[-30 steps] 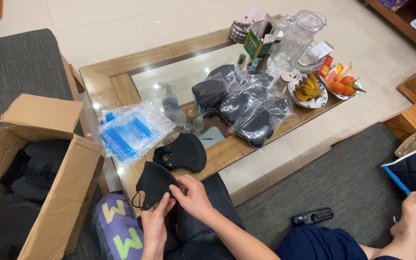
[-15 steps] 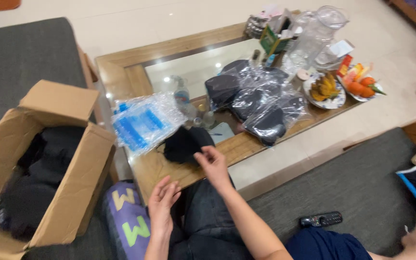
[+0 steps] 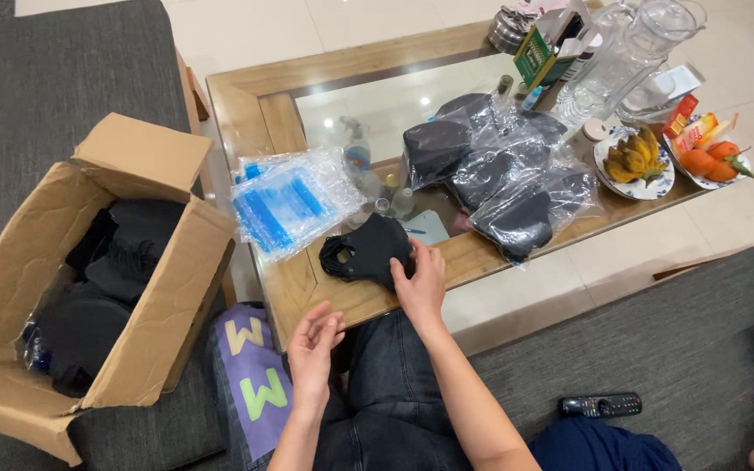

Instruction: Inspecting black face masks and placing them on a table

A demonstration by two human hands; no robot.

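At the far left, the cardboard box [image 3: 163, 288] stood open on the grey sofa, with dark folded pieces [image 3: 106, 279] packed inside it. Just right of it, a purple cushion [image 3: 250, 384] leaned against my knee. On the near-left corner of the wooden table [image 3: 246, 113] lay a stack of clear bags with blue strips [image 3: 285, 202].

My left hand [image 3: 314, 344] hung above my lap just short of the table edge. Its palm was turned up and its fingers were loosely curled, and it held nothing. The black mask [image 3: 364, 249] lay flat on the wooden rim at the near edge of the table, just right of the clear bags. My right hand [image 3: 421, 283] rested on the mask's right side with its fingers laid flat over the fabric, not pinching it.

I judged the step in hand to be setting that single mask down and smoothing it. Bagging it would call for the free left hand to take one clear bag off the stack while the right kept the mask flat.

Further right sat a heap of bagged black masks [image 3: 499, 170]. Beyond it were a plate of small bananas [image 3: 632, 157] and some oranges [image 3: 709, 161], with a glass jug [image 3: 608, 61] behind. A remote [image 3: 601, 404] lay on the sofa near my right leg.
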